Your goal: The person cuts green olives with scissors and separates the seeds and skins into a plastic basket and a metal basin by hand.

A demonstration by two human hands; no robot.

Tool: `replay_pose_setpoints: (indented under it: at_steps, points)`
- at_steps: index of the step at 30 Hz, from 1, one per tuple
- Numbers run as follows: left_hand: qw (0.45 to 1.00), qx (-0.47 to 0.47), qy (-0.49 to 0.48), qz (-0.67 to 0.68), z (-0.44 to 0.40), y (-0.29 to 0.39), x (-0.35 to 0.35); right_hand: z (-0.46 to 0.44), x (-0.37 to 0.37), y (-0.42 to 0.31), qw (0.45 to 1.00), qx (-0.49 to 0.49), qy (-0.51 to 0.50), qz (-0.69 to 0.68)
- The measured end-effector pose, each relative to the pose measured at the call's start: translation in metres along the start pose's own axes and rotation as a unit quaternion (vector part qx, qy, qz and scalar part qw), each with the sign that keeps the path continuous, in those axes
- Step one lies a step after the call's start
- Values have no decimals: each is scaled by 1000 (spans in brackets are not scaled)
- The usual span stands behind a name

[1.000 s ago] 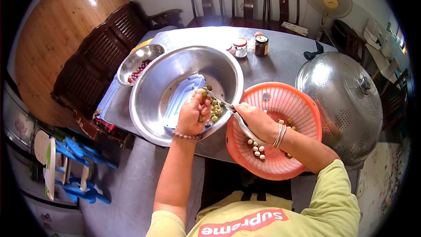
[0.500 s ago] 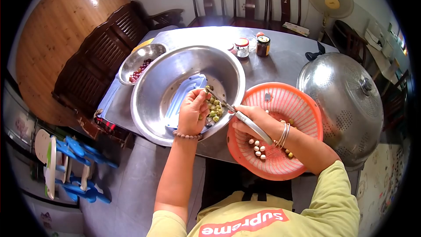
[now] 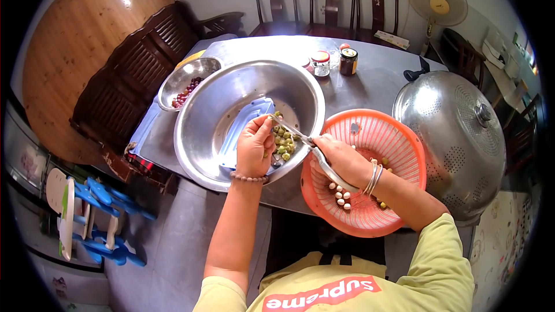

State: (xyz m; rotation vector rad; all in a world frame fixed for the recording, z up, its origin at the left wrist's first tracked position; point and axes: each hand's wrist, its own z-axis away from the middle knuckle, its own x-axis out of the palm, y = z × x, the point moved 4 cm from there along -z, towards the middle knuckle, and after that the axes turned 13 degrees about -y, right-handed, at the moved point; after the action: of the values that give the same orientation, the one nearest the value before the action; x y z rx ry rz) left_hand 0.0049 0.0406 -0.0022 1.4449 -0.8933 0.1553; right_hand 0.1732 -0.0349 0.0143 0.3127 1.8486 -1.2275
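Note:
My left hand (image 3: 254,147) is closed over the large steel basin (image 3: 196,156), pinching a small item at its fingertips, by the blade tips. Scissors (image 3: 326,167) with grey handles are gripped in my right hand (image 3: 338,159), over the rim of the orange basket (image 3: 413,167). The blades point left to my left fingertips. Green husked pieces (image 3: 284,145) lie in the basin beside a light blue plastic tray (image 3: 245,124). Several white round kernels (image 3: 340,195) and a few greenish pieces sit in the basket.
A small steel bowl (image 3: 167,89) with red fruit stands behind the basin at the left. Two jars (image 3: 321,63) (image 3: 348,62) are at the back of the table (image 3: 370,95). A large perforated steel lid (image 3: 451,138) leans at the right.
The green piece at my left fingertips now looks smaller and paler. The scissors have shifted angle in my right hand, which stays over the basket's edge.

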Motion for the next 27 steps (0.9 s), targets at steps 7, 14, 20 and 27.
replay_pose_setpoints:
  at_steps: [7,14,20,27]
  points:
    - [999,4,20,-27,0,1,1,2,0,-2,999,19,14,42]
    - [999,11,1,-46,0,1,3,1,1,0,998,34,-3,53]
    - [999,11,-6,-51,1,2,6,2,1,2,999,43,-13,21]
    - [998,9,-17,-61,1,1,8,0,-2,1,996,62,-27,-52]
